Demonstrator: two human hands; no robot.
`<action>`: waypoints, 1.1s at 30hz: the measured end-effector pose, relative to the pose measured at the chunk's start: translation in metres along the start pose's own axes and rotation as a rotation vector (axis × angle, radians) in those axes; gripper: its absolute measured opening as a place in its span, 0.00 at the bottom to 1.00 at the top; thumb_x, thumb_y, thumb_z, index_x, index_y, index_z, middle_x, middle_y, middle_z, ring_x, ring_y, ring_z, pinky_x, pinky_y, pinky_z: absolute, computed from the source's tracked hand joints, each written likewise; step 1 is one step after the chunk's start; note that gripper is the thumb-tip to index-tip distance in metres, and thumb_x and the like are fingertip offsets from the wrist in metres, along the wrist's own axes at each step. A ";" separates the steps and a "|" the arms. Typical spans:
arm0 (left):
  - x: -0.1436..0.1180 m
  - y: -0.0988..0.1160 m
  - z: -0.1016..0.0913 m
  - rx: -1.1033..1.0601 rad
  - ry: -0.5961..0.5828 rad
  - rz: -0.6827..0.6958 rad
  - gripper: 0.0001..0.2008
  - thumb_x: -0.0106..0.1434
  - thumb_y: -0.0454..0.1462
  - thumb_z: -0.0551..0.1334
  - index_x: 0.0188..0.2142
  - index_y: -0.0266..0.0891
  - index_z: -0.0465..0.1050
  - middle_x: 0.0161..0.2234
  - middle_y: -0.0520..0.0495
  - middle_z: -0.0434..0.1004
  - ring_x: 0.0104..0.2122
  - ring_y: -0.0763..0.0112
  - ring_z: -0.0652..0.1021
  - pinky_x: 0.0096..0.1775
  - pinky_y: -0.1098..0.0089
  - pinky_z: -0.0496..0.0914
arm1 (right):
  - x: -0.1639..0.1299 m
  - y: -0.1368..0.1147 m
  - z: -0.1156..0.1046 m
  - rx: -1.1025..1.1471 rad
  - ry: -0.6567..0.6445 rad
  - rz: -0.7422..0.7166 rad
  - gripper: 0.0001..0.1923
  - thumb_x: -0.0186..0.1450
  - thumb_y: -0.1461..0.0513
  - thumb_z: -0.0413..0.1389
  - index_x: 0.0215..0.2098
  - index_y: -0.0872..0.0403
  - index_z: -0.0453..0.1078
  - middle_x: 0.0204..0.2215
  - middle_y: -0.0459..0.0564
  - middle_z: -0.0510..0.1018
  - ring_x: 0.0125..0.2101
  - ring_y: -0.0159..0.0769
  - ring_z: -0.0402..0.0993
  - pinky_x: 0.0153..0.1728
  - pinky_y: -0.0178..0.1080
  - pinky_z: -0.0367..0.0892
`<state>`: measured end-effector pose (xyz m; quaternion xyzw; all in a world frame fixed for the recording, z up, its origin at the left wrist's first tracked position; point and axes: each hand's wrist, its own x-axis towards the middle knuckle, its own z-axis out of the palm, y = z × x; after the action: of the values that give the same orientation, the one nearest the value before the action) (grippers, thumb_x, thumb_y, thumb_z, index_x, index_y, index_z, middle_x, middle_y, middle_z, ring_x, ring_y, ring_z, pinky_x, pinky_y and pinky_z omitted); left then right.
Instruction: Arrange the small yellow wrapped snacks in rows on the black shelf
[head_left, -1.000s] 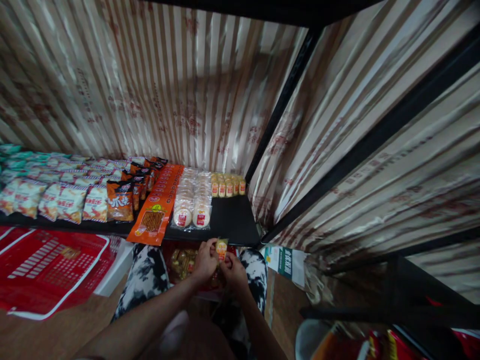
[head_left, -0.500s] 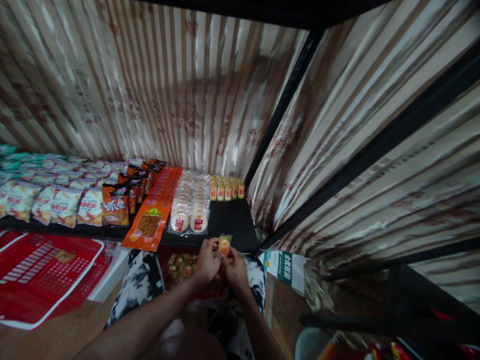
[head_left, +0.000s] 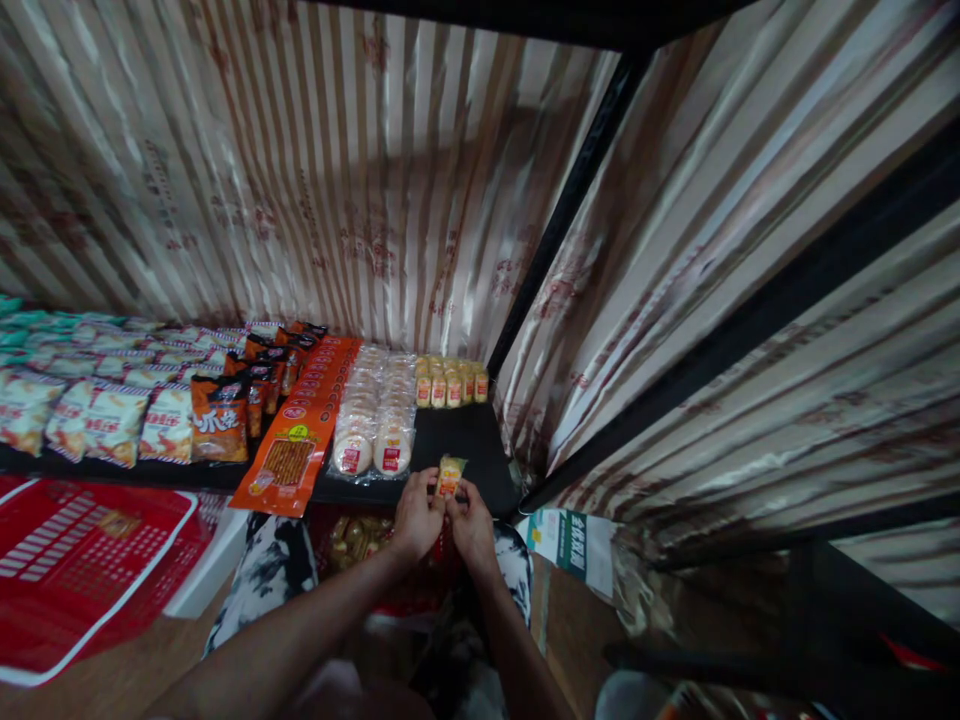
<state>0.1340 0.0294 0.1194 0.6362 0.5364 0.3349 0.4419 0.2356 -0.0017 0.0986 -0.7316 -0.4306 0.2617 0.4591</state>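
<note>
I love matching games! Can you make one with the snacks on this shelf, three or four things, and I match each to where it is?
Things:
1. small yellow packet
2. long orange packet
3. red basket
4. row of little yellow packets

Places:
A. at the back of the black shelf, by the striped wall
B. pinched between the left hand and right hand
C. low on the left, below the shelf
D. hanging over the shelf's front edge

Pairs: 1-B, 2-D, 3-C, 4-A
</note>
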 end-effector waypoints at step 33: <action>0.082 0.014 0.027 0.000 -0.005 -0.144 0.24 0.62 0.34 0.49 0.57 0.26 0.61 0.61 0.34 0.58 0.61 0.63 0.60 0.62 0.67 0.50 | 0.123 0.015 0.058 -0.010 0.001 -0.115 0.18 0.55 0.65 0.49 0.43 0.55 0.70 0.37 0.52 0.75 0.34 0.35 0.73 0.37 0.35 0.69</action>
<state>0.1798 0.1036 0.1186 0.5967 0.5796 0.3008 0.4664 0.2566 0.1279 0.0615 -0.7082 -0.4728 0.2323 0.4700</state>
